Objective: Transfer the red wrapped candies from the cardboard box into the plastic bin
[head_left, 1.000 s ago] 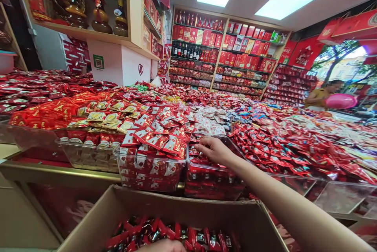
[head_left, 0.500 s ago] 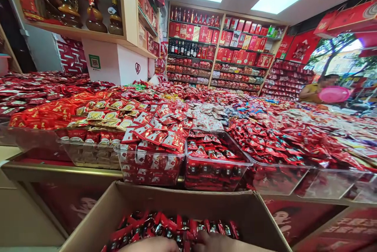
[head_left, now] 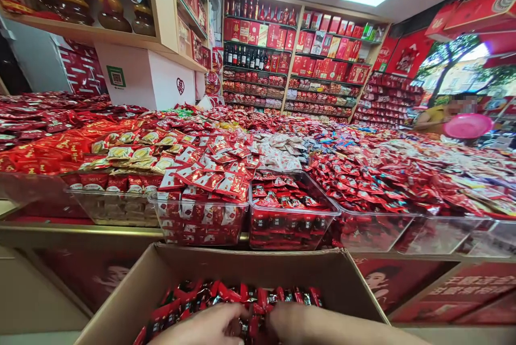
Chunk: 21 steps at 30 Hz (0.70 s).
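A cardboard box [head_left: 258, 264] stands open in front of me, holding many small red-and-black wrapped packets [head_left: 252, 296]. Both hands reach inside it. My left hand [head_left: 217, 321] lies over the packets, fingers curled around some of them, thumb low. My right hand [head_left: 286, 319] is beside it on the right, touching the packets; motion smears its fingers. The lower edge of the view cuts off part of both hands. Directly beyond the box is a clear plastic bin [head_left: 292, 221] of similar red packets.
To its left, another clear bin [head_left: 201, 221] holds red-and-white packets. Heaped packets [head_left: 358, 184] spread across the display counter. A wooden cabinet [head_left: 163, 6] juts out at upper left. Stocked shelves [head_left: 258, 38] line the back. At far right, a person [head_left: 433, 119] is near a pink basin [head_left: 467, 126].
My hands have come further into view over the packets, the left one showing more. The view has shifted slightly, and the counter appears a little higher and further left.
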{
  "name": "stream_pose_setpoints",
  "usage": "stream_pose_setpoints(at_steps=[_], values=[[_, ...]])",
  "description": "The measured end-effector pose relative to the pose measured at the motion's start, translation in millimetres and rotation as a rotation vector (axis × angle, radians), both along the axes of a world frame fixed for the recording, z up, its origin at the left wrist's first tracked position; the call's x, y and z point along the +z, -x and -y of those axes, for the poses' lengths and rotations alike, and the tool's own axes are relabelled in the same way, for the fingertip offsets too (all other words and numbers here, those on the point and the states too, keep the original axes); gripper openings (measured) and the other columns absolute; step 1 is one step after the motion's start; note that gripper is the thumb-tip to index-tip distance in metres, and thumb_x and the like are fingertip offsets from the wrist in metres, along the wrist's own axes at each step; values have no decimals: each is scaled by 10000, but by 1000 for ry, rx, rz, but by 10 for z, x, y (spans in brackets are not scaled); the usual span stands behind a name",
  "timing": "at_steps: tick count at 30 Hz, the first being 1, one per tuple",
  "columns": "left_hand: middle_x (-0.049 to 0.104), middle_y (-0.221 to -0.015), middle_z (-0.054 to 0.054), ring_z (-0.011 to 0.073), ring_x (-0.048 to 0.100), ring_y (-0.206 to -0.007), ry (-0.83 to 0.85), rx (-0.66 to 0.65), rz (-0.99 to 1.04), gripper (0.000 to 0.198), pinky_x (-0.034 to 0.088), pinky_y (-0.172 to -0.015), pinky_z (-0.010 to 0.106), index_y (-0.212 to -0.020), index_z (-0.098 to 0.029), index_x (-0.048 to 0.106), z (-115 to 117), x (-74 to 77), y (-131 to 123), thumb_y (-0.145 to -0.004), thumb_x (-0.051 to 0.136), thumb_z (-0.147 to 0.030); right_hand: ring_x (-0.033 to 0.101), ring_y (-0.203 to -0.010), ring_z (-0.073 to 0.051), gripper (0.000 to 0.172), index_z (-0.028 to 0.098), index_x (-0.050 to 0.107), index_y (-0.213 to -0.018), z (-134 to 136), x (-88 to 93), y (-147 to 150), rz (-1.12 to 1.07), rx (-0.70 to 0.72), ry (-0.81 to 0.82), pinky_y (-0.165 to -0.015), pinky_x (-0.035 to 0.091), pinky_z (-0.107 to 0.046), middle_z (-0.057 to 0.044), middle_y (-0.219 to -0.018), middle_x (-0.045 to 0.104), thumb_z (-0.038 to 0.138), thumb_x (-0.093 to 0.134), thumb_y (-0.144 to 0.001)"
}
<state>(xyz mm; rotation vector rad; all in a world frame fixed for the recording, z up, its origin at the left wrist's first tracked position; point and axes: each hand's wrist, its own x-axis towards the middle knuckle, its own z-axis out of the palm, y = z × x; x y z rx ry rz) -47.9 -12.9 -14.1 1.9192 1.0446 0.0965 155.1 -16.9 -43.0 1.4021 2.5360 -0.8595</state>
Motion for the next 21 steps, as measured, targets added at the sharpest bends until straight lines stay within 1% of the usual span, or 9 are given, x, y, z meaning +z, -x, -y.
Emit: stream_pose_setpoints(at_steps=[3,4,6,10,13,15,16,19,21], values=[[589,-951,46,181,529,-816,115,81,275,437,387,-676,251,-1071,-193,483,-32,32,-95,-643,552,-249,420,-443,-62,186,171,579,-701,-128,287,-3,-182,-77,102,-394,311,-162,58,-504,480,79,574,-540],[595,-915,45,179,526,-824,157,117,363,404,386,-688,254,-1037,-165,498,-46,52,-130,-650,558,-264,418,-461,-55,214,168,568,-749,-155,376,-11,-319,-141,146,-413,320,-156,58,-539,490,93,571,-549],[600,-720,30,165,548,-675,236,187,456,256,394,-599,250,-812,-108,561,-73,95,-188,-671,545,-321,419,-484,-49,181,150,543,-781,-186,513,-37,-555,-244,266,-446,337,-156,50,-571,494,155,563,-601],[586,-711,17,158,582,-634,342,239,520,279,380,-524,225,-838,-125,525,-89,182,-235,-741,462,-380,418,-460,-45,176,128,512,-727,-183,662,-87,-812,-350,463,-449,348,-174,38,-573,497,278,565,-652],[596,-740,40,159,592,-653,436,290,649,278,367,-526,215,-850,-118,535,-60,258,-237,-757,458,-369,414,-448,-43,223,131,498,-714,-151,727,-80,-904,-379,497,-452,356,-185,38,-579,495,328,577,-646],[601,-729,48,155,593,-656,531,343,762,278,364,-540,216,-864,-118,537,-40,304,-236,-768,450,-364,414,-449,-50,217,137,498,-727,-125,752,-62,-916,-389,395,-456,361,-197,36,-577,493,338,555,-668],[602,-739,51,160,594,-672,587,368,805,294,366,-551,221,-888,-126,530,-32,322,-234,-777,430,-380,431,-475,-61,196,140,508,-731,-111,759,-53,-897,-370,284,-481,372,-209,26,-592,505,327,542,-682],[589,-842,67,173,584,-736,742,417,879,356,384,-598,256,-994,-160,479,-25,351,-232,-798,351,-428,482,-620,-104,106,157,553,-744,-65,772,-43,-787,-227,-129,-606,392,-251,-15,-676,551,250,508,-717],[567,-914,63,151,566,-760,733,440,900,305,390,-646,266,-1024,-177,452,-28,349,-237,-782,428,-361,487,-704,-119,84,169,569,-753,-41,784,-45,-751,-134,-256,-666,389,-259,-31,-741,554,210,504,-718]])
